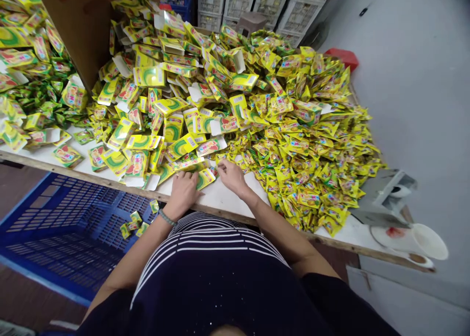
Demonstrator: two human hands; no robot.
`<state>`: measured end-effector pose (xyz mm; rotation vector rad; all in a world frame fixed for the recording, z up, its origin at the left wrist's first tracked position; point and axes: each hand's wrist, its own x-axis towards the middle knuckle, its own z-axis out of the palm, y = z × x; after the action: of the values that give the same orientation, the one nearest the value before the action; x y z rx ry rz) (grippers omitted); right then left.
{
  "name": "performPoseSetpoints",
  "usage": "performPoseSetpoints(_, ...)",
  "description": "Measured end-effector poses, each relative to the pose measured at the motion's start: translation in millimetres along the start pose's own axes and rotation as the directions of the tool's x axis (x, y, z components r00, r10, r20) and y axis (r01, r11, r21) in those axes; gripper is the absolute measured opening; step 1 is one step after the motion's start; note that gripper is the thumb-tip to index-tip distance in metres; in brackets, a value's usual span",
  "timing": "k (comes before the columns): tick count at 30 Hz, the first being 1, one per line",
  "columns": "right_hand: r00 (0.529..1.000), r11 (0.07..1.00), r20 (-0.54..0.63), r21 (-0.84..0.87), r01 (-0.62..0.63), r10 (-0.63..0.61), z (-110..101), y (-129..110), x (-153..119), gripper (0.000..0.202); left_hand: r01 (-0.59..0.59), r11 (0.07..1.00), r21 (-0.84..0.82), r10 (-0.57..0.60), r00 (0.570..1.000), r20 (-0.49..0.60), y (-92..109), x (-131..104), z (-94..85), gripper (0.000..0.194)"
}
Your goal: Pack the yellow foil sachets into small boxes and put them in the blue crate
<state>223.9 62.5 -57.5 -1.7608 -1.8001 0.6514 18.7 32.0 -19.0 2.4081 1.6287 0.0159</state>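
Observation:
My left hand point(184, 191) is at the table's front edge, its fingers bent and its thumb under the near end of a small yellow-and-green box point(205, 179). The box lies at a slant between my two hands. Just right of it, my right hand point(232, 177) is closed, thumb and fingertips together near the box's far end. Whatever those fingertips hold is too small to make out. Behind my hands lies a heap of similar boxes point(149, 76), several with white flaps open. To the right spreads a large pile of shiny yellow sachets point(308, 155).
A blue plastic crate point(36, 208) with several small boxes point(135, 218) inside stands below the table on the left. A cardboard divider point(79, 27) rises at the back left. A grey metal device point(382, 199) and a white cup point(429, 240) occupy the right end.

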Motion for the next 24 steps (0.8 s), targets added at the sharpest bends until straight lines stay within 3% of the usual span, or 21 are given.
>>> performPoseSetpoints(3,0.998,0.996,0.062,-0.086,-0.028,0.033,8.3,-5.0,4.2,0.008,-0.007,1.000,0.017,0.007,1.000,0.015,-3.3,-0.8,1.5,0.057)
performPoseSetpoints(8,0.997,0.974,0.070,-0.224,0.027,-0.012,15.2,-10.2,-2.1,0.021,-0.039,0.995,-0.092,0.028,0.992,-0.119,-14.8,-3.9,10.1,0.052)
performPoseSetpoints(11,0.994,0.991,0.047,-0.089,-0.096,0.101,9.1,-5.2,-5.2,0.026,-0.027,0.975,-0.220,-0.014,0.983,-0.182,-17.3,1.2,12.1,0.039)
performPoseSetpoints(14,0.985,0.970,-0.025,0.180,-0.165,0.172,-0.7,3.4,-8.4,0.027,0.015,0.933,-0.360,-0.088,0.978,-0.189,-19.0,8.3,9.4,0.030)
performPoseSetpoints(17,0.979,0.854,-0.071,0.505,-0.130,0.191,-7.9,6.2,-11.1,0.030,0.035,0.843,-0.537,-0.121,0.985,-0.125,-19.0,14.2,5.7,0.037)
performPoseSetpoints(19,0.973,0.759,-0.075,0.640,-0.119,0.216,-9.4,3.2,-11.8,0.036,-0.004,0.752,-0.660,-0.077,0.993,-0.093,-16.4,17.3,5.1,0.037)
performPoseSetpoints(21,0.972,0.718,-0.070,0.686,-0.116,0.224,-9.4,-1.2,-11.7,0.040,-0.051,0.647,-0.761,-0.032,0.995,-0.093,-12.6,19.4,6.7,0.037)
performPoseSetpoints(24,0.978,0.763,-0.077,0.639,-0.101,0.194,-9.4,-4.7,-11.9,0.038,-0.058,0.522,-0.851,-0.037,0.995,-0.091,-8.3,19.2,11.5,0.036)
